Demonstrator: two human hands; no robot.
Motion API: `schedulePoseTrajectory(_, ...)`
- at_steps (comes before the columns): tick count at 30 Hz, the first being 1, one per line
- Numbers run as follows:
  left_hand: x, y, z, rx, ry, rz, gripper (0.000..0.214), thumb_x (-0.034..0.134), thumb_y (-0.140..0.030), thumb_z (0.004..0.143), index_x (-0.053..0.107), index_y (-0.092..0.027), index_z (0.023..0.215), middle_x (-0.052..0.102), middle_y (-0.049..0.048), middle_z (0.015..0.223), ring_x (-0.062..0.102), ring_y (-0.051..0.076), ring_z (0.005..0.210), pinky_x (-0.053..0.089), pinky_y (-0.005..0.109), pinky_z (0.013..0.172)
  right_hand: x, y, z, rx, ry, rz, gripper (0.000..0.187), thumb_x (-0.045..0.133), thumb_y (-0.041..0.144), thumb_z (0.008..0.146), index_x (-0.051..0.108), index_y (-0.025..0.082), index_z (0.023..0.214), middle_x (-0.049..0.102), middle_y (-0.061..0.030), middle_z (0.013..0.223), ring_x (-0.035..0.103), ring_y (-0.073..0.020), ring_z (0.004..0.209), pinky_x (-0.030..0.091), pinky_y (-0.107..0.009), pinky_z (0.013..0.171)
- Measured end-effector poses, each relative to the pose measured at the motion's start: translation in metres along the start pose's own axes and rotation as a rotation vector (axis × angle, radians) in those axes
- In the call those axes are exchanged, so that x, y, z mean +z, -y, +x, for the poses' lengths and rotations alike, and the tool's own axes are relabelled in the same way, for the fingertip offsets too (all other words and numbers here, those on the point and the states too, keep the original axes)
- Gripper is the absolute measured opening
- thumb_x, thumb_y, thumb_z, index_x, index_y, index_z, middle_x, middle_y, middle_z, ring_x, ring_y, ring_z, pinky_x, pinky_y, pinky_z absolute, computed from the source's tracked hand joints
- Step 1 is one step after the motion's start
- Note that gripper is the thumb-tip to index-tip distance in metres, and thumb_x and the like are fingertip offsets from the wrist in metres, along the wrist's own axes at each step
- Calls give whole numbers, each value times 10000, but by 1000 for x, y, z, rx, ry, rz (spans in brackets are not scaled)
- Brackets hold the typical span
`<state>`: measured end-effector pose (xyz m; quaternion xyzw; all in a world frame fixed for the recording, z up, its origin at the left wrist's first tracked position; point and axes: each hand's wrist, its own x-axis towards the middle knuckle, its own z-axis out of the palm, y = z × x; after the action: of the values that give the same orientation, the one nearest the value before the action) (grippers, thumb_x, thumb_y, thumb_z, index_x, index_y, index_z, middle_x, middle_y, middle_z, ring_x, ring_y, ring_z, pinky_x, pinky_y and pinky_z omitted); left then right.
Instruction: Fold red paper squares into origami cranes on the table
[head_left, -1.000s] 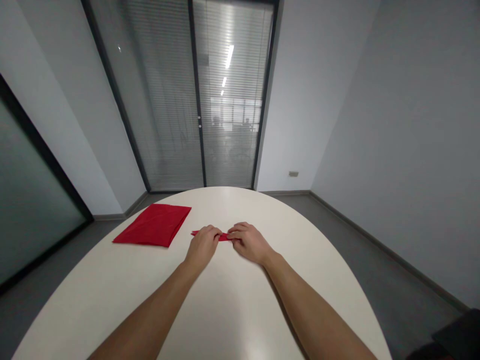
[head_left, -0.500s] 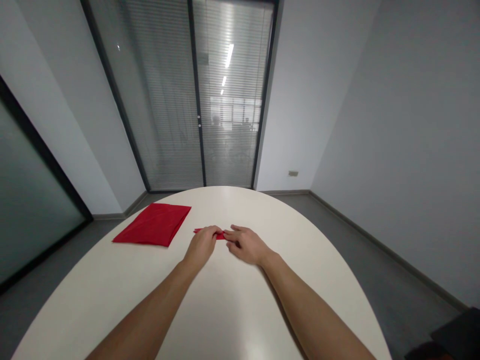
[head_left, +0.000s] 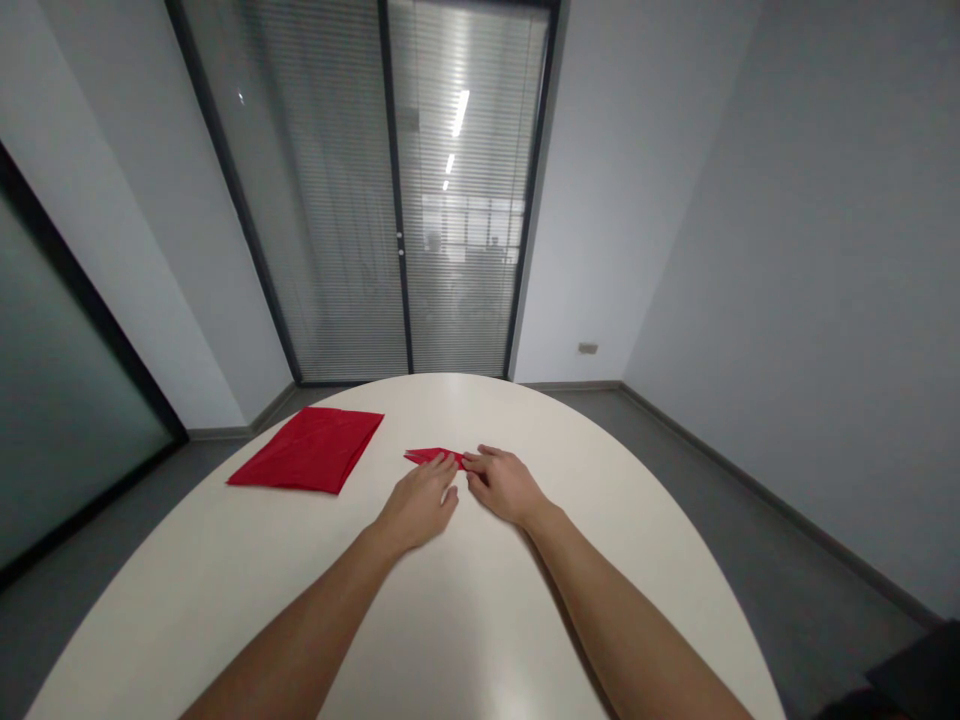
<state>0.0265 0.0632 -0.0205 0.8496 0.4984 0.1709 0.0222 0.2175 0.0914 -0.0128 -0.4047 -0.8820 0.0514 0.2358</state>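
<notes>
A small, narrow piece of folded red paper (head_left: 429,455) lies near the middle of the table, its layered, pointed end showing on the left. My left hand (head_left: 421,502) rests over its near edge with fingers stretched out on it and the thumb apart. At the paper's right end, my right hand (head_left: 510,487) has its fingers curled and pressed together on the tip. That end is mostly hidden by the fingers.
To the left lies a larger, creased red folded sheet (head_left: 306,450), with layers visible along its right edge. The round white table (head_left: 450,620) has its far edge close to a glass partition with blinds (head_left: 337,250). A dark object (head_left: 915,675) shows at lower right.
My left hand has gone from gripping the paper's left part to lying with fingers extended on it. The paper has shifted slightly right and turned. My right-hand fingers have drawn closer together.
</notes>
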Motion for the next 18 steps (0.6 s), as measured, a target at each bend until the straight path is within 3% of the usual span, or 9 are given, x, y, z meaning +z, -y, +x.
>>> schedulePoseTrajectory(5,6,-2,0,-29,-10,43,472,370,-237,989,535,-53,1392,503,195,1491,448,274,1413,351,440,1172,1,0,-1,53,-7,-19,344,520,185,918,735,212,1186,706,-39,1268,605,-243,1259,442,-375,1114)
schedulePoseTrajectory(18,6,-14,-2,-337,-51,221,560,342,-339,996,516,21,1388,472,276,1486,411,359,1419,357,493,1122,2,1,0,31,-38,-37,312,521,153,912,754,210,1111,722,-48,1238,651,-225,1193,412,-360,1141)
